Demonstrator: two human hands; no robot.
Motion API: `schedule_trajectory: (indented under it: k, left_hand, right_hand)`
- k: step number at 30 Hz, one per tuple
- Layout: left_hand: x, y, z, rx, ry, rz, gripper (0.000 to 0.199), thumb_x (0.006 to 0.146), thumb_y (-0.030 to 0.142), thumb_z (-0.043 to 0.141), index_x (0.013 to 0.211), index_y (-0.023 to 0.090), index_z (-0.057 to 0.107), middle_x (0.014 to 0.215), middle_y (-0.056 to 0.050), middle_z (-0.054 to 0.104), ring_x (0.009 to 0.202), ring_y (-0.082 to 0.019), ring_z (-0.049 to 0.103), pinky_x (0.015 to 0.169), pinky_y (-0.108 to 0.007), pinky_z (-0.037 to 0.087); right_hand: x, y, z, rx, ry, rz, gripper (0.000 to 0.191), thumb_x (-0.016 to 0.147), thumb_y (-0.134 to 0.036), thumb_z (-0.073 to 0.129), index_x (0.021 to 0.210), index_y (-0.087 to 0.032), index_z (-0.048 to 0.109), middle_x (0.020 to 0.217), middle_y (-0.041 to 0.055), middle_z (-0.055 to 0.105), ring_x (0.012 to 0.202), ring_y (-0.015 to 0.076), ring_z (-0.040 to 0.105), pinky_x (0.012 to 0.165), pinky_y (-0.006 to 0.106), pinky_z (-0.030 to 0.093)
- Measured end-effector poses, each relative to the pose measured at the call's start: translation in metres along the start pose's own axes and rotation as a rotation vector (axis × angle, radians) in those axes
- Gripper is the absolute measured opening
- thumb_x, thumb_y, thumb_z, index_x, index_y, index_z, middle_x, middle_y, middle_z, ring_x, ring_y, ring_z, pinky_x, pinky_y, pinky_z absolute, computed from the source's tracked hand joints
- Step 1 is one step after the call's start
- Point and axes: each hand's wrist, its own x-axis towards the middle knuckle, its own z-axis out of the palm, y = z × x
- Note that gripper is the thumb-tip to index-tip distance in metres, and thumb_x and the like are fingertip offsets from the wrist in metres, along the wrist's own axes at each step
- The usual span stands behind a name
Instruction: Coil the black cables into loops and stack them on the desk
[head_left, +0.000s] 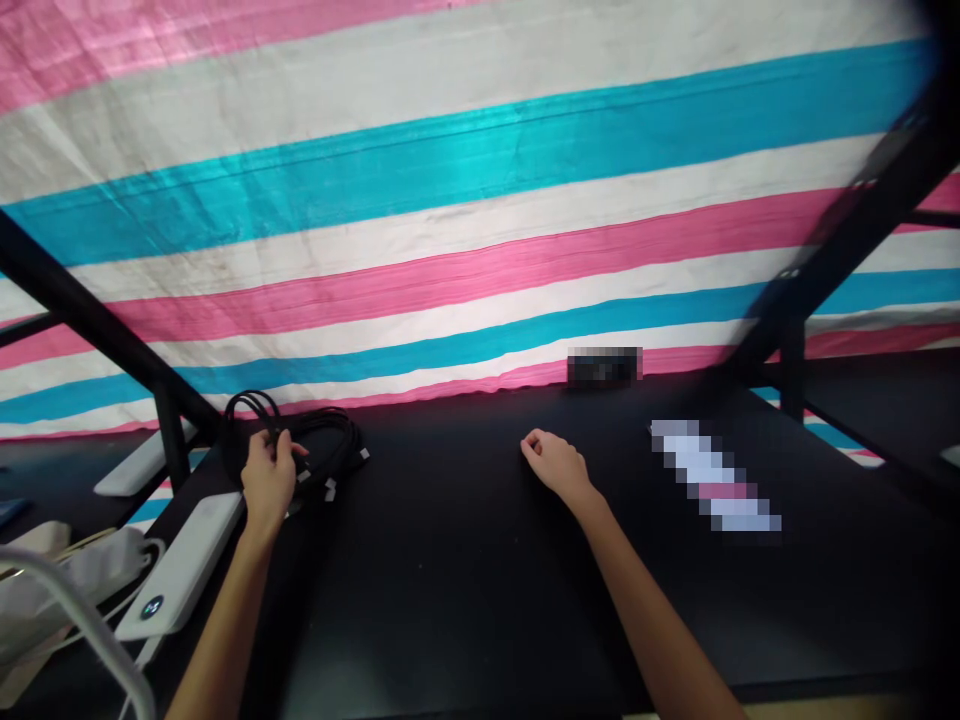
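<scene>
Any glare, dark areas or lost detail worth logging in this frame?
In the head view, sheen brightens a blue stripe on the striped sheet; head view, upper right corner falls dark; head view again, black cables partly merge into the black table; head view, a pale item and a dark item are pixelated.

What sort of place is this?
Probably a makeshift workstation: there's a black table, a bundle of black cables on it, and a striped sheet as a backdrop behind.
</scene>
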Motion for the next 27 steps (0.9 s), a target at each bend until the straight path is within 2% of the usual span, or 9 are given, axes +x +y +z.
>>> schedule_trajectory:
  k: [4,10,12,15,18,20,22,24,27]
  left_hand:
    - [-0.021,0.017,-0.021,-0.137,0.166,0.057,0.03,0.09,0.04,0.04,0.111,0.02,0.047,0.071,0.001,0.063,0.076,-0.021,0.063,0.079,-0.037,0.051]
    - [-0.081,0.058,-0.04,-0.333,0.217,0.218,0.025,0.09,0.037,0.045,0.11,0.022,0.049,0.069,0.003,0.058,0.068,-0.016,0.061,0.075,-0.032,0.052]
    - [-0.108,0.068,-0.04,-0.408,0.106,0.308,0.022,0.089,0.035,0.05,0.106,0.022,0.05,0.067,0.004,0.06,0.064,-0.014,0.061,0.067,-0.027,0.052]
    - [-0.151,0.076,-0.031,-0.295,-0.122,0.533,0.014,0.092,0.03,0.046,0.102,0.022,0.051,0.062,0.004,0.062,0.055,-0.012,0.063,0.057,-0.021,0.051]
    - [-0.184,0.075,-0.01,-0.038,-0.163,0.822,0.023,0.094,0.03,0.043,0.109,0.018,0.055,0.069,-0.002,0.07,0.055,-0.015,0.067,0.054,-0.023,0.052]
    - [-0.195,0.072,0.006,0.142,-0.149,0.927,0.027,0.094,0.027,0.039,0.106,0.017,0.061,0.066,-0.004,0.07,0.054,-0.018,0.067,0.054,-0.027,0.052]
    - [-0.197,0.071,0.018,0.265,-0.199,0.944,0.029,0.094,0.024,0.038,0.1,0.017,0.066,0.057,-0.003,0.068,0.049,-0.02,0.065,0.05,-0.03,0.051]
    - [-0.194,0.074,0.021,0.283,-0.276,0.918,0.028,0.092,0.025,0.041,0.093,0.018,0.068,0.056,-0.003,0.067,0.049,-0.021,0.065,0.05,-0.032,0.051]
    - [-0.192,0.08,0.001,0.12,-0.364,0.89,0.022,0.091,0.033,0.048,0.093,0.023,0.068,0.077,-0.005,0.073,0.068,-0.024,0.069,0.061,-0.038,0.055]
  right_hand:
    - [0.0,0.001,0.0,0.003,0.0,-0.007,0.024,0.092,-0.035,0.044,0.096,-0.023,0.065,0.096,0.0055,0.068,0.085,0.021,0.064,0.066,0.028,0.037]
    - [-0.001,0.0,0.001,-0.005,0.007,-0.016,0.024,0.092,-0.035,0.044,0.094,-0.022,0.064,0.096,0.0052,0.067,0.084,0.0206,0.064,0.066,0.028,0.037]
    - [-0.003,0.0,0.002,-0.011,0.01,-0.017,0.024,0.092,-0.035,0.044,0.094,-0.022,0.064,0.095,0.0049,0.067,0.083,0.02,0.064,0.066,0.028,0.037]
    - [-0.004,-0.001,0.002,-0.022,0.016,-0.018,0.024,0.092,-0.035,0.043,0.094,-0.023,0.063,0.096,0.0046,0.066,0.083,0.0198,0.063,0.066,0.027,0.036]
    - [-0.005,-0.002,0.002,-0.03,0.019,-0.019,0.024,0.092,-0.035,0.043,0.095,-0.022,0.063,0.096,0.0046,0.066,0.084,0.0198,0.063,0.066,0.027,0.036]
    - [-0.005,-0.002,0.002,-0.032,0.02,-0.018,0.024,0.092,-0.035,0.043,0.095,-0.022,0.064,0.096,0.0047,0.066,0.084,0.0196,0.063,0.066,0.027,0.036]
    - [-0.005,-0.003,0.002,-0.029,0.023,-0.017,0.024,0.092,-0.034,0.044,0.095,-0.022,0.064,0.095,0.0049,0.066,0.084,0.0195,0.063,0.066,0.027,0.037]
    - [-0.006,-0.004,0.002,-0.022,0.031,-0.017,0.024,0.092,-0.034,0.044,0.095,-0.022,0.064,0.096,0.005,0.066,0.084,0.0194,0.063,0.067,0.027,0.037]
    - [-0.007,-0.004,0.001,-0.008,0.046,-0.016,0.023,0.092,-0.033,0.045,0.095,-0.022,0.064,0.095,0.0052,0.066,0.084,0.0195,0.063,0.068,0.027,0.038]
